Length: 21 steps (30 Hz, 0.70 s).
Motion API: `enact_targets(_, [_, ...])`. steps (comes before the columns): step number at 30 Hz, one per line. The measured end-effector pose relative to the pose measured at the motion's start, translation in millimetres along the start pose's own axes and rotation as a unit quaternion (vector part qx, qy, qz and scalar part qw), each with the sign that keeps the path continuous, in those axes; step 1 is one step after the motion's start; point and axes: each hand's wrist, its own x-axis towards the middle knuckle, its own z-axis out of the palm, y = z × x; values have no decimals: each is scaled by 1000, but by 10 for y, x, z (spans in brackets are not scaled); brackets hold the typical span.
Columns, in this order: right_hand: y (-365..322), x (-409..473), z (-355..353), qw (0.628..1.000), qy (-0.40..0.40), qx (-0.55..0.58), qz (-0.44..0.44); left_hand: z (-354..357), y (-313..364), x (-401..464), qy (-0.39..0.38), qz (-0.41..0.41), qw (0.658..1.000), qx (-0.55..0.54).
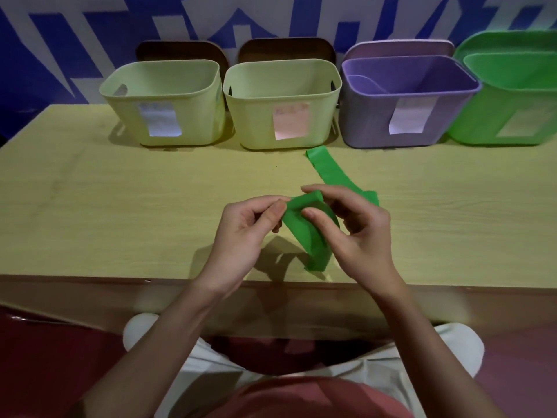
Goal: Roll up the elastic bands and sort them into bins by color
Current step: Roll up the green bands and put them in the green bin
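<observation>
A green elastic band (304,233) is lifted above the table's near part, folded over at its top end. My left hand (244,233) pinches that fold from the left, and my right hand (355,227) pinches it from the right with thumb and forefinger. The band's lower end hangs down to the table near the front edge. Its other length (331,173) lies flat on the table, running away toward the bins. Four bins stand in a row at the back: two pale yellow ones (164,86) (281,86), a purple one (410,89) and a green one (512,89).
Each bin carries a paper label on its front. The wooden table (120,206) has its front edge just below my hands. Chair backs and a blue and white wall stand behind the bins.
</observation>
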Motion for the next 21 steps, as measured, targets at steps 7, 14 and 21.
enact_targets(7, [22, -41, -40, 997, 33, 17, 62, 53, -105, 35, -30, 62, 990, 119])
enact_targets(14, [38, -100, -11, 994, 38, 34, 96, 75, -256, -12, -6, 153, 943, 297])
enact_targets(21, [121, -207, -86, 993, 27, 61, 99, 193, -285, -47, -16, 44, 992, 118])
